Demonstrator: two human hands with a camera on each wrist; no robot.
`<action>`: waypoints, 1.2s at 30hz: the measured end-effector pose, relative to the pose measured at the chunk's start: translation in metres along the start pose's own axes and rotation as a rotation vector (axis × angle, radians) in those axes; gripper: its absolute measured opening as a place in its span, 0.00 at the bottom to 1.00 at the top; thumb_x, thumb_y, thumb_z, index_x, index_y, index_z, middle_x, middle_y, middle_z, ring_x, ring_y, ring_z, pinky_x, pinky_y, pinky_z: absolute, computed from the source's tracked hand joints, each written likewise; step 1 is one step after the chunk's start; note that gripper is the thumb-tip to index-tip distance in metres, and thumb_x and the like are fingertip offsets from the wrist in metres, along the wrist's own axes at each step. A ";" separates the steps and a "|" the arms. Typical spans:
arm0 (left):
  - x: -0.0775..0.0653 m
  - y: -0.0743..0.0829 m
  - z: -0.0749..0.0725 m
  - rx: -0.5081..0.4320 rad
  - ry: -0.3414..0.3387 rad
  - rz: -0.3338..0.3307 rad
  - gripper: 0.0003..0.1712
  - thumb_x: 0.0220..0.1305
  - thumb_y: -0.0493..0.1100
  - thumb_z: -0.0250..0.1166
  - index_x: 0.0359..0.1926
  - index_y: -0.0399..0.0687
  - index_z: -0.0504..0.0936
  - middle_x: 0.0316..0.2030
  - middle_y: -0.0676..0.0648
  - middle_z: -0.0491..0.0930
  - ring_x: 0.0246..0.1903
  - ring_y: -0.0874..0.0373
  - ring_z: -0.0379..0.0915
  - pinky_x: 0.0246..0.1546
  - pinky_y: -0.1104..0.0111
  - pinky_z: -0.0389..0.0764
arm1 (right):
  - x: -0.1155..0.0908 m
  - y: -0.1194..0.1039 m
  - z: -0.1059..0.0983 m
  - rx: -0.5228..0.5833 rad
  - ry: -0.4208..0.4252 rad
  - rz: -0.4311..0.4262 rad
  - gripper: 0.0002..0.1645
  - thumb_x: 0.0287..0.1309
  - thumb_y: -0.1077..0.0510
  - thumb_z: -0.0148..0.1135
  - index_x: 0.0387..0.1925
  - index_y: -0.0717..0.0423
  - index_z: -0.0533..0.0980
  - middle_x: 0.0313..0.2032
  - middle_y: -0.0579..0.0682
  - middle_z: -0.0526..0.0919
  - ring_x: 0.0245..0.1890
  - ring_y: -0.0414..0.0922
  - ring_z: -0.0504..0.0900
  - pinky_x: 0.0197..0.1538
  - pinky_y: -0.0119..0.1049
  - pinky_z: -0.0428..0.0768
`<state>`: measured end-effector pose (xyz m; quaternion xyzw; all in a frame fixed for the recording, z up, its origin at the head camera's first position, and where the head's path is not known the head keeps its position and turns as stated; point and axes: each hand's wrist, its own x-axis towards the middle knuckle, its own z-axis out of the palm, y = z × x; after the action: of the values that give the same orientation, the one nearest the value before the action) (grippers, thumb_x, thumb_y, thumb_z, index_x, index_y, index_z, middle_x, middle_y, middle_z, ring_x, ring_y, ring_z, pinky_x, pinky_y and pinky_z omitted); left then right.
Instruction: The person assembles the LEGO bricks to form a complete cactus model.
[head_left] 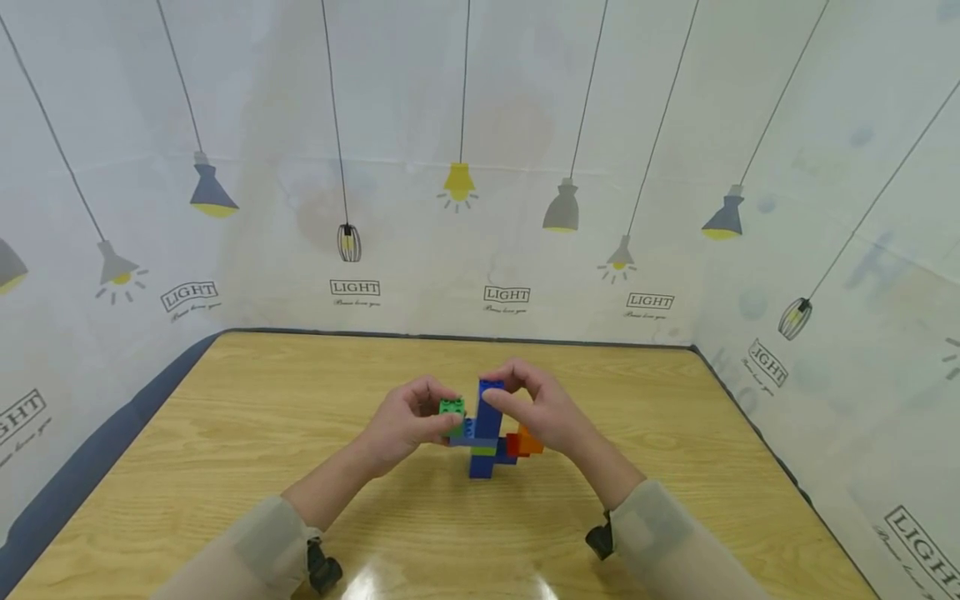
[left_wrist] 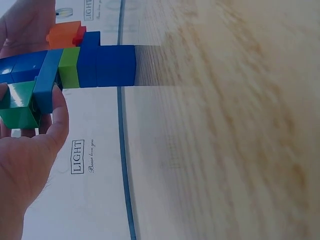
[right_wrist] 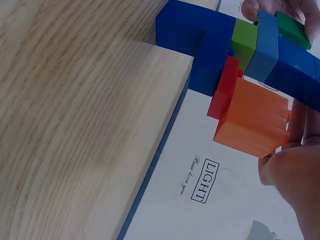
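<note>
A structure of stacked toy building bricks stands upright on the table. Its dark blue column (head_left: 491, 417) rises through a lighter blue crosspiece (left_wrist: 48, 80) and a lime brick (left_wrist: 69, 67). My left hand (head_left: 405, 425) pinches the green brick (head_left: 452, 407) between thumb and fingers, over the crosspiece's left end. With thumb and fingertips, my right hand (head_left: 543, 412) grips the top of the column. Low on the right, a red brick (right_wrist: 225, 87) and an orange brick (right_wrist: 252, 117) stick out on a blue brick, below the right palm.
The wooden table (head_left: 225, 467) runs to a dark edge at the back and sides. Behind it hangs a pale wall cloth (head_left: 420, 100) printed with lamps. Dark wrist devices (head_left: 322, 568) sit by both sleeves.
</note>
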<state>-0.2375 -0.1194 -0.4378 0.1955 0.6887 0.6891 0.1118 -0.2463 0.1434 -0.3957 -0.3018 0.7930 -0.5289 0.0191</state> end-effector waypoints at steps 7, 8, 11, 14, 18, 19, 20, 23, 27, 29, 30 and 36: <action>0.000 0.000 0.000 0.018 0.001 -0.007 0.16 0.75 0.38 0.71 0.59 0.39 0.81 0.45 0.49 0.84 0.43 0.55 0.83 0.43 0.62 0.93 | -0.001 0.000 0.000 -0.007 0.008 0.004 0.14 0.79 0.53 0.64 0.59 0.52 0.83 0.48 0.51 0.85 0.50 0.51 0.79 0.54 0.40 0.82; 0.000 0.000 0.000 0.020 -0.001 -0.006 0.17 0.75 0.38 0.71 0.59 0.38 0.81 0.46 0.49 0.84 0.43 0.55 0.83 0.44 0.62 0.93 | -0.001 0.000 0.000 -0.008 0.009 0.003 0.14 0.79 0.54 0.64 0.59 0.52 0.83 0.48 0.51 0.85 0.50 0.51 0.79 0.54 0.40 0.82; 0.000 -0.001 -0.001 0.022 -0.007 -0.001 0.18 0.75 0.38 0.71 0.60 0.37 0.80 0.46 0.49 0.84 0.43 0.55 0.82 0.44 0.63 0.93 | -0.001 0.000 0.001 -0.014 0.006 -0.001 0.14 0.79 0.54 0.63 0.59 0.52 0.83 0.48 0.52 0.85 0.50 0.52 0.79 0.54 0.40 0.83; -0.002 -0.003 -0.001 0.008 -0.002 -0.003 0.17 0.76 0.38 0.71 0.60 0.37 0.79 0.46 0.48 0.84 0.43 0.55 0.82 0.44 0.64 0.93 | -0.001 0.000 0.002 -0.020 -0.003 0.005 0.15 0.79 0.53 0.64 0.60 0.52 0.82 0.49 0.51 0.85 0.50 0.51 0.79 0.54 0.39 0.83; -0.005 -0.005 0.001 -0.019 0.006 -0.012 0.17 0.76 0.37 0.70 0.60 0.39 0.79 0.46 0.49 0.83 0.43 0.54 0.81 0.44 0.64 0.93 | -0.002 -0.001 0.002 -0.022 -0.013 0.033 0.16 0.78 0.53 0.64 0.61 0.52 0.82 0.49 0.51 0.85 0.51 0.50 0.80 0.53 0.39 0.84; -0.005 -0.005 0.001 -0.023 0.008 -0.014 0.17 0.76 0.37 0.70 0.60 0.40 0.79 0.46 0.49 0.82 0.44 0.54 0.81 0.45 0.63 0.93 | -0.003 -0.002 0.002 -0.024 -0.015 0.039 0.16 0.79 0.52 0.64 0.61 0.52 0.82 0.50 0.51 0.85 0.51 0.50 0.80 0.53 0.39 0.84; -0.006 -0.005 0.002 -0.026 0.008 -0.011 0.17 0.76 0.37 0.70 0.60 0.40 0.79 0.45 0.49 0.82 0.44 0.54 0.81 0.45 0.63 0.93 | -0.003 -0.002 0.002 -0.027 -0.017 0.046 0.16 0.79 0.52 0.64 0.61 0.51 0.82 0.50 0.51 0.85 0.51 0.50 0.80 0.53 0.40 0.84; -0.008 -0.005 0.002 -0.027 0.011 -0.001 0.18 0.76 0.37 0.70 0.61 0.39 0.79 0.46 0.50 0.82 0.44 0.54 0.81 0.45 0.63 0.93 | -0.003 -0.004 0.001 -0.041 -0.027 0.063 0.17 0.79 0.50 0.64 0.62 0.51 0.82 0.52 0.51 0.86 0.53 0.50 0.81 0.54 0.42 0.84; -0.008 -0.002 0.003 -0.019 0.008 0.010 0.19 0.75 0.38 0.70 0.63 0.38 0.79 0.48 0.49 0.82 0.45 0.55 0.81 0.47 0.63 0.92 | -0.003 -0.008 -0.004 -0.065 -0.036 0.115 0.19 0.78 0.46 0.66 0.64 0.44 0.83 0.56 0.48 0.87 0.56 0.50 0.81 0.57 0.45 0.85; -0.008 -0.001 0.002 -0.008 0.003 0.011 0.20 0.75 0.38 0.71 0.63 0.39 0.79 0.49 0.49 0.83 0.46 0.55 0.81 0.48 0.63 0.92 | -0.004 -0.011 -0.007 -0.076 -0.040 0.147 0.21 0.76 0.44 0.67 0.65 0.41 0.82 0.57 0.47 0.87 0.59 0.50 0.81 0.59 0.47 0.85; -0.008 -0.001 0.002 0.000 0.000 0.012 0.21 0.75 0.38 0.71 0.64 0.39 0.79 0.50 0.49 0.83 0.47 0.55 0.82 0.48 0.62 0.92 | -0.005 -0.011 -0.008 -0.081 -0.041 0.161 0.22 0.76 0.43 0.68 0.66 0.40 0.82 0.58 0.46 0.87 0.61 0.51 0.81 0.61 0.48 0.85; -0.008 0.003 0.001 0.028 0.001 0.008 0.23 0.75 0.39 0.71 0.67 0.40 0.79 0.55 0.47 0.83 0.52 0.53 0.82 0.51 0.61 0.92 | -0.014 -0.008 -0.024 -0.059 -0.015 0.203 0.25 0.78 0.42 0.65 0.70 0.42 0.79 0.65 0.49 0.85 0.64 0.51 0.83 0.66 0.50 0.86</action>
<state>-0.2293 -0.1225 -0.4356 0.1994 0.6975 0.6801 0.1060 -0.2398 0.1678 -0.3821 -0.2242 0.8345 -0.4985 0.0698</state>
